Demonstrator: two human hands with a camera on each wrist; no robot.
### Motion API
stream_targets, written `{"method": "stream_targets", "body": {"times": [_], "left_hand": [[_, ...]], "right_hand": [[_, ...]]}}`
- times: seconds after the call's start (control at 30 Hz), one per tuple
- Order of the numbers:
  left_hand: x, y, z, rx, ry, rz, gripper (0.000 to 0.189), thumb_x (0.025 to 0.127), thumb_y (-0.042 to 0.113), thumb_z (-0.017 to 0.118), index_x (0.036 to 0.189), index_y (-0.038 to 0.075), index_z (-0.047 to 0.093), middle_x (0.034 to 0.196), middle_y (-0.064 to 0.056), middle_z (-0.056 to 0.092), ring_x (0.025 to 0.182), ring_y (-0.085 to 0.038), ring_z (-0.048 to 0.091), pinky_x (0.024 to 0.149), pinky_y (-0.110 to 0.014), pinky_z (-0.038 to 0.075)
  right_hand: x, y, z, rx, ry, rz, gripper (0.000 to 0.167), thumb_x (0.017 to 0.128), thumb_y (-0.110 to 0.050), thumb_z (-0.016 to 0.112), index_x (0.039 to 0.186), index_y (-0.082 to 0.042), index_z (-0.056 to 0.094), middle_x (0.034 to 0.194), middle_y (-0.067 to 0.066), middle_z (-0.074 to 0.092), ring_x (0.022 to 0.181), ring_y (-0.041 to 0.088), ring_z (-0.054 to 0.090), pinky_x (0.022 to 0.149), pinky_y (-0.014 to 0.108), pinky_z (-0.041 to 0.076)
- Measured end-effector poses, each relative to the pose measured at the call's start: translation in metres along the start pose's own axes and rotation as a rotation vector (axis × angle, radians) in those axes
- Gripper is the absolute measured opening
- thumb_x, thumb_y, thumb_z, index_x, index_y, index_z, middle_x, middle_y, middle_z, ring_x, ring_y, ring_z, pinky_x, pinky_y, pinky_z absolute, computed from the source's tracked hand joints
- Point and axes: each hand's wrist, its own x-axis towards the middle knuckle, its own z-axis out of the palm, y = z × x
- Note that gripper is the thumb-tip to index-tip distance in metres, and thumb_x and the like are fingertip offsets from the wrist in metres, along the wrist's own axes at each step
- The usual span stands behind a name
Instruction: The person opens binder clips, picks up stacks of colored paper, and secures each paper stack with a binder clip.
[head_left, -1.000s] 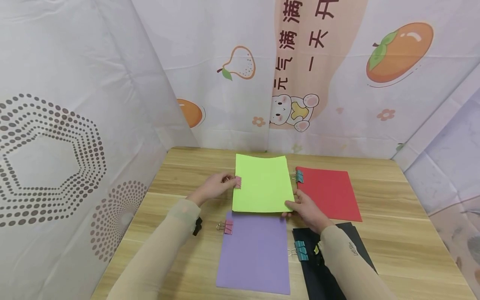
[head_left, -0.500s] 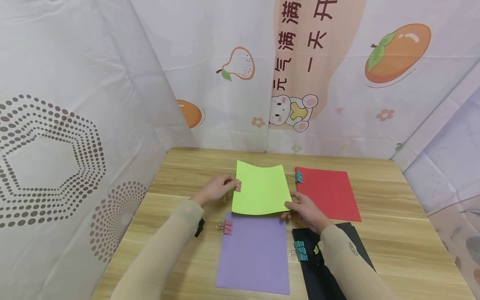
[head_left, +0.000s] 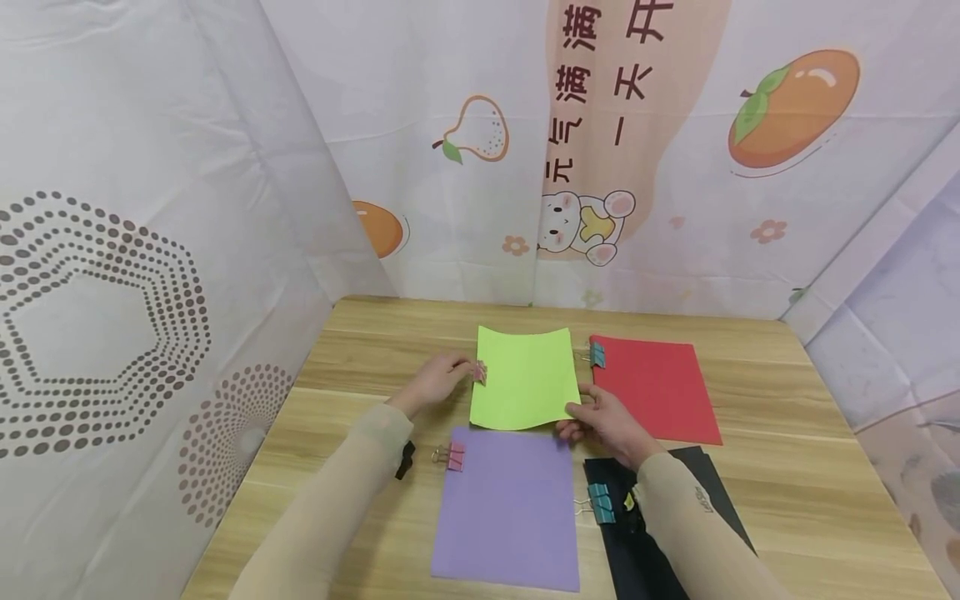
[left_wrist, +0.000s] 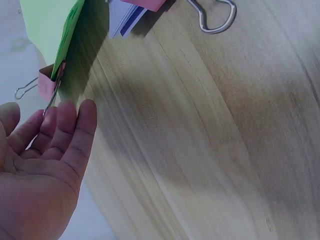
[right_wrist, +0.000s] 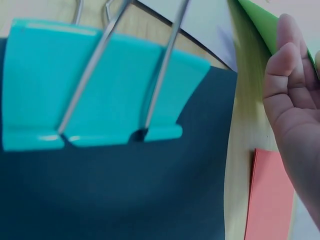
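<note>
In the head view, a stack of lime-green paper [head_left: 525, 375] bows slightly above the back middle of the table. A pink binder clip [left_wrist: 47, 85] bites its left edge, both wire handles sticking out. My left hand [head_left: 437, 383] is at that clip; in the left wrist view its fingers [left_wrist: 75, 135] touch one wire handle, the thumb standing apart. My right hand [head_left: 609, 423] pinches the stack's near right corner, thumb on top and fingers underneath. Just in front lies purple paper [head_left: 506, 517] with another pink binder clip [head_left: 455, 457] on its left edge.
Red paper [head_left: 660, 392] with a teal binder clip [head_left: 597, 354] lies at the back right. Black paper [head_left: 630, 550] with a larger-looking teal binder clip [right_wrist: 95, 90] lies under my right forearm. A patterned curtain [head_left: 675, 208] hangs behind the wooden table [head_left: 825, 467].
The green stack has come down and tilted nearer to the table. My left thumb has loosened from the pink clip, while my right hand keeps its pinch on the corner.
</note>
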Motion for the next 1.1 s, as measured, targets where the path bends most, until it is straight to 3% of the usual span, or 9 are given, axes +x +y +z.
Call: {"method": "stream_targets", "body": {"times": [0.13, 0.37, 0.5, 0.63, 0.7, 0.8, 0.93, 1.0, 1.1], "left_hand": [[-0.001, -0.002, 0.000, -0.029, 0.006, -0.025, 0.044, 0.110, 0.027, 0.046, 0.144, -0.001, 0.053, 0.142, -0.022, 0.057, 0.134, -0.040, 0.052, 0.111, -0.054, 0.042], [-0.003, -0.010, -0.001, -0.067, -0.027, -0.059, 0.057, 0.110, 0.033, 0.046, 0.155, -0.002, 0.038, 0.153, -0.023, 0.047, 0.137, -0.041, 0.050, 0.114, -0.054, 0.039], [-0.004, -0.011, -0.002, -0.107, -0.058, -0.088, 0.059, 0.111, 0.032, 0.045, 0.156, -0.003, 0.033, 0.156, -0.022, 0.044, 0.114, -0.036, 0.062, 0.108, -0.052, 0.046], [-0.006, -0.011, -0.003, -0.114, -0.065, -0.108, 0.057, 0.111, 0.029, 0.044, 0.157, -0.001, 0.032, 0.156, -0.021, 0.044, 0.092, -0.027, 0.063, 0.106, -0.050, 0.047], [-0.008, -0.011, -0.004, -0.112, -0.070, -0.112, 0.056, 0.111, 0.029, 0.042, 0.158, 0.000, 0.032, 0.151, -0.022, 0.049, 0.085, -0.030, 0.062, 0.103, -0.050, 0.048], [-0.010, -0.010, -0.007, -0.090, -0.058, -0.118, 0.054, 0.111, 0.030, 0.042, 0.157, 0.002, 0.035, 0.142, -0.021, 0.056, 0.086, -0.031, 0.062, 0.102, -0.051, 0.048], [-0.011, -0.008, -0.012, -0.083, -0.053, -0.137, 0.056, 0.111, 0.035, 0.042, 0.157, 0.004, 0.037, 0.107, -0.025, 0.066, 0.072, -0.022, 0.056, 0.091, -0.049, 0.052], [-0.011, -0.008, -0.014, -0.092, -0.056, -0.148, 0.058, 0.110, 0.039, 0.043, 0.158, 0.005, 0.036, 0.094, -0.025, 0.063, 0.063, -0.019, 0.051, 0.085, -0.047, 0.052], [-0.012, -0.011, -0.016, -0.087, -0.052, -0.151, 0.061, 0.110, 0.043, 0.043, 0.158, 0.006, 0.036, 0.109, -0.021, 0.066, 0.065, -0.023, 0.055, 0.091, -0.048, 0.051]], "right_hand": [[0.001, -0.001, 0.000, 0.026, -0.013, 0.007, 0.048, 0.107, -0.012, 0.053, 0.149, 0.000, 0.032, 0.108, 0.025, 0.073, 0.086, 0.021, 0.073, 0.079, 0.029, 0.060], [0.001, 0.001, 0.000, -0.010, -0.027, 0.006, 0.049, 0.108, -0.012, 0.051, 0.151, 0.001, 0.032, 0.119, 0.025, 0.071, 0.097, 0.023, 0.073, 0.082, 0.027, 0.058], [0.002, 0.001, -0.001, -0.036, -0.028, 0.006, 0.048, 0.108, -0.013, 0.050, 0.152, 0.002, 0.034, 0.120, 0.026, 0.069, 0.097, 0.023, 0.072, 0.083, 0.028, 0.057], [0.001, 0.000, -0.002, -0.086, -0.009, 0.026, 0.052, 0.109, -0.016, 0.049, 0.156, 0.000, 0.032, 0.115, 0.025, 0.070, 0.094, 0.025, 0.070, 0.083, 0.029, 0.056], [0.000, -0.001, -0.004, -0.105, 0.012, 0.047, 0.053, 0.109, -0.018, 0.049, 0.157, -0.001, 0.032, 0.112, 0.024, 0.070, 0.092, 0.026, 0.070, 0.082, 0.030, 0.056], [-0.004, -0.002, -0.006, -0.115, 0.038, 0.070, 0.052, 0.109, -0.019, 0.048, 0.156, -0.003, 0.035, 0.113, 0.024, 0.068, 0.091, 0.027, 0.070, 0.081, 0.031, 0.057], [-0.010, -0.004, -0.011, -0.148, 0.055, 0.081, 0.048, 0.109, -0.020, 0.049, 0.152, -0.001, 0.043, 0.115, 0.023, 0.066, 0.089, 0.028, 0.070, 0.080, 0.032, 0.059], [-0.012, -0.005, -0.013, -0.169, 0.069, 0.085, 0.046, 0.109, -0.021, 0.050, 0.148, 0.001, 0.047, 0.113, 0.022, 0.067, 0.088, 0.029, 0.071, 0.079, 0.033, 0.060], [-0.016, -0.008, -0.016, -0.205, 0.077, 0.086, 0.043, 0.109, -0.023, 0.050, 0.142, 0.005, 0.052, 0.112, 0.023, 0.070, 0.087, 0.030, 0.072, 0.080, 0.035, 0.060]]}}
